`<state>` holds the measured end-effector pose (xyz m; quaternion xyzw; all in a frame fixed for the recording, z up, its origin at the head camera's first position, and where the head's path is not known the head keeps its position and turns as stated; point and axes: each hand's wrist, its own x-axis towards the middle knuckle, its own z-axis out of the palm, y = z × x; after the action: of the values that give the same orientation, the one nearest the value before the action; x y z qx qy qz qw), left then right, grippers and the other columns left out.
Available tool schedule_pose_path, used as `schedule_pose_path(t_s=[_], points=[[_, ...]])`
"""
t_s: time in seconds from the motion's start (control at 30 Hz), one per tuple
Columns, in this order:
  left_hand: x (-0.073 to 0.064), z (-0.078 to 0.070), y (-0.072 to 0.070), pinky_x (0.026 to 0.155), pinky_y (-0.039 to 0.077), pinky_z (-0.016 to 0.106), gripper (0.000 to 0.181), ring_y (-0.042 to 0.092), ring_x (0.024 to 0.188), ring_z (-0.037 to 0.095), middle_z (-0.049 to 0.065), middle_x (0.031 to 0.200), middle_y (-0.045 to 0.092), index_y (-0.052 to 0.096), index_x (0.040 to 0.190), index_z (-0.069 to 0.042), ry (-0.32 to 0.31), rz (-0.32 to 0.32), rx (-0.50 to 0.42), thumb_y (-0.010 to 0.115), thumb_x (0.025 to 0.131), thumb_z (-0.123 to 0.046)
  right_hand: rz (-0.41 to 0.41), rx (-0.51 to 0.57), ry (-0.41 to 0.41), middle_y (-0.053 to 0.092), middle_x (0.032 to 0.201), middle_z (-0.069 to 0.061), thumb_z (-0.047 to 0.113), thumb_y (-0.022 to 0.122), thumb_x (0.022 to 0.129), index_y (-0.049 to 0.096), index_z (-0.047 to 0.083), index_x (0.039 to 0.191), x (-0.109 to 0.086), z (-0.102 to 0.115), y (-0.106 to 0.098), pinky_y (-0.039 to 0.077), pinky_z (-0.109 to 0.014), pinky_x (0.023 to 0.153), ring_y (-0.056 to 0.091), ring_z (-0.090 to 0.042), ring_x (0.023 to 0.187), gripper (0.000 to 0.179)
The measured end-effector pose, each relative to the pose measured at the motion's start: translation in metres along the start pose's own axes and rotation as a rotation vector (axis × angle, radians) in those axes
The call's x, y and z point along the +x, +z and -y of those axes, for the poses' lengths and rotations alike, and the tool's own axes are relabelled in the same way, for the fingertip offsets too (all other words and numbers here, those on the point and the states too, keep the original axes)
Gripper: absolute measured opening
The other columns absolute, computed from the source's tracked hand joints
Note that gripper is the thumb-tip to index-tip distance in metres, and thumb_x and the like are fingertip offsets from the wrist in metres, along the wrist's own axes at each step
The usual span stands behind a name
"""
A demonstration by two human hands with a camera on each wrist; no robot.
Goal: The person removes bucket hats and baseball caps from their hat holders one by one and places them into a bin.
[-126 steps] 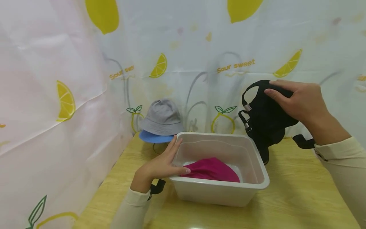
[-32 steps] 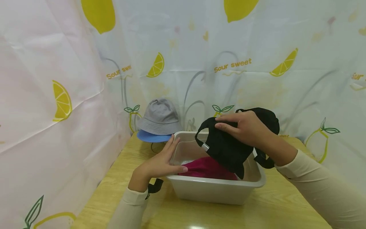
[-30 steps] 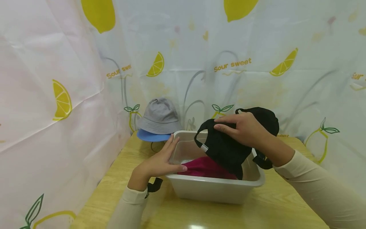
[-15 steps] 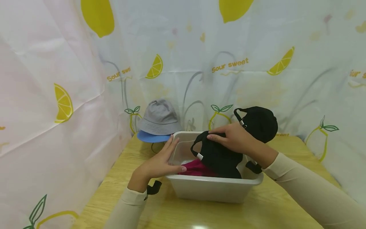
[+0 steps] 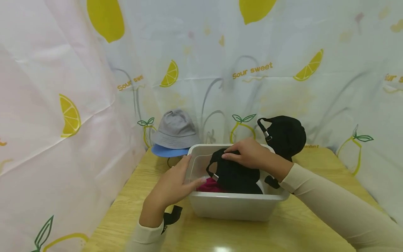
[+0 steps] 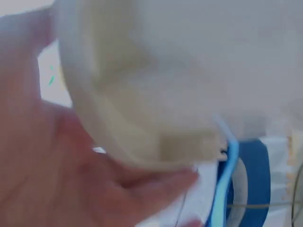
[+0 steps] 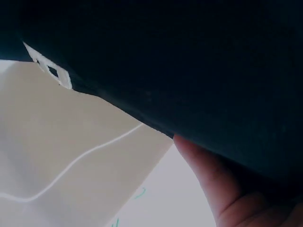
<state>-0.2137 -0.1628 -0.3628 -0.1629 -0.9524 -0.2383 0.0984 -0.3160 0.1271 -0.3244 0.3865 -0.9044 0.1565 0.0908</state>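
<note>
My right hand (image 5: 248, 154) pinches the crown of a black cap (image 5: 236, 175) with a strap and metal buckle at its back. The cap is inside the white plastic tub (image 5: 233, 206), over a magenta cloth hat (image 5: 210, 186) that it mostly covers. In the right wrist view, the thumb (image 7: 208, 179) lies at the edge of the dark fabric. With fingers extended, my left hand (image 5: 170, 185) is at the tub's left front corner, the thumb over the rim. The left wrist view is blurred, showing that hand beside the pale tub rim (image 6: 80, 104).
Behind the tub on the left, a grey bucket hat (image 5: 176, 129) sits on a blue hat (image 5: 167, 151) above a wire stand. Another black cap (image 5: 286, 134) is raised at the back right. Lemon-print sheets (image 5: 195, 98) enclose the wooden table (image 5: 315, 217).
My right hand has carried the black cap from the back right leftward and lowered it into the tub. My left hand has shifted slightly back along the rim. The second black cap is now uncovered.
</note>
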Motion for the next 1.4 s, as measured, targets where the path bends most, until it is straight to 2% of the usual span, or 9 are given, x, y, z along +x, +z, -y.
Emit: schedule_pose_path(t_s=[0.13,0.27,0.5,0.63,0.87,1.07,1.23,1.33,1.4], points=[[-0.002,-0.006,0.007,0.120,0.027,0.066,0.124,0.023,0.156,0.044,0.021,0.172,0.013,0.012,0.168,-0.014,0.003,0.076,0.040,0.057,0.080,-0.089,-0.002,-0.007,-0.050,0.080,0.106,0.006,0.048,0.067,0.099,0.082,0.023,0.114,0.003,0.001,0.003,0.059,-0.041,0.087,0.074,-0.013,0.097,0.033],[-0.001,-0.007,0.011,0.123,0.019,0.068,0.134,0.014,0.160,0.036,0.020,0.173,0.007,0.008,0.168,-0.012,-0.011,0.102,0.079,0.056,0.074,-0.095,0.004,-0.002,-0.068,0.080,0.108,0.004,0.047,0.067,0.099,0.082,0.020,0.115,0.004,0.002,0.004,0.058,-0.041,0.088,0.074,-0.015,0.097,0.035],[0.007,-0.013,0.005,0.122,0.020,0.068,0.139,0.021,0.158,0.040,0.019,0.173,0.008,0.004,0.168,-0.013,-0.051,0.185,0.085,0.058,0.070,-0.096,0.060,0.017,-0.042,0.079,0.114,0.001,0.046,0.068,0.099,0.079,0.017,0.121,0.004,0.001,0.005,0.058,-0.044,0.092,0.074,-0.018,0.102,0.038],[0.012,-0.015,0.006,0.122,0.021,0.067,0.144,0.022,0.157,0.039,0.018,0.173,0.006,0.003,0.168,-0.014,-0.072,0.203,0.086,0.058,0.065,-0.099,0.133,0.018,-0.022,0.076,0.123,-0.001,0.047,0.067,0.100,0.075,0.017,0.129,0.003,-0.001,0.007,0.056,-0.044,0.100,0.072,-0.018,0.111,0.043],[0.013,-0.012,0.008,0.119,0.028,0.068,0.144,0.031,0.153,0.042,0.019,0.173,0.003,0.007,0.168,-0.012,-0.061,0.196,0.078,0.060,0.065,-0.098,0.318,0.053,-0.027,0.065,0.143,-0.004,0.048,0.067,0.099,0.062,0.017,0.145,0.001,-0.003,0.003,0.047,-0.048,0.113,0.060,-0.022,0.132,0.055],[0.017,-0.011,0.009,0.116,0.042,0.053,0.149,0.040,0.148,0.043,0.016,0.174,-0.002,0.006,0.167,-0.009,-0.043,0.174,0.056,0.057,0.062,-0.101,0.471,0.132,-0.025,0.052,0.155,0.000,0.049,0.077,0.090,0.051,0.024,0.154,-0.007,-0.009,-0.019,0.038,-0.051,0.119,0.048,-0.023,0.143,0.073],[0.016,-0.011,0.010,0.113,0.046,0.046,0.152,0.044,0.147,0.034,0.013,0.174,-0.007,-0.001,0.167,-0.009,-0.059,0.186,0.013,0.061,0.061,-0.099,0.599,0.227,-0.012,0.041,0.162,0.002,0.031,0.086,0.081,0.041,0.028,0.160,-0.015,-0.011,-0.032,0.038,-0.051,0.118,0.041,-0.022,0.147,0.091],[0.014,-0.010,0.009,0.108,0.051,0.045,0.151,0.052,0.140,0.034,0.010,0.173,-0.013,-0.002,0.166,-0.010,-0.087,0.208,-0.004,0.066,0.063,-0.096,0.648,0.305,0.017,0.032,0.167,0.001,0.012,0.085,0.082,0.037,0.031,0.161,-0.017,-0.011,-0.035,0.041,-0.051,0.117,0.037,-0.024,0.150,0.095],[0.013,-0.010,0.009,0.109,0.050,0.048,0.150,0.051,0.140,0.038,0.010,0.173,-0.014,-0.002,0.167,-0.011,-0.092,0.212,-0.010,0.067,0.063,-0.094,0.653,0.343,0.032,0.029,0.169,0.000,0.005,0.082,0.084,0.037,0.032,0.161,-0.017,-0.011,-0.035,0.043,-0.052,0.116,0.034,-0.026,0.151,0.093]])
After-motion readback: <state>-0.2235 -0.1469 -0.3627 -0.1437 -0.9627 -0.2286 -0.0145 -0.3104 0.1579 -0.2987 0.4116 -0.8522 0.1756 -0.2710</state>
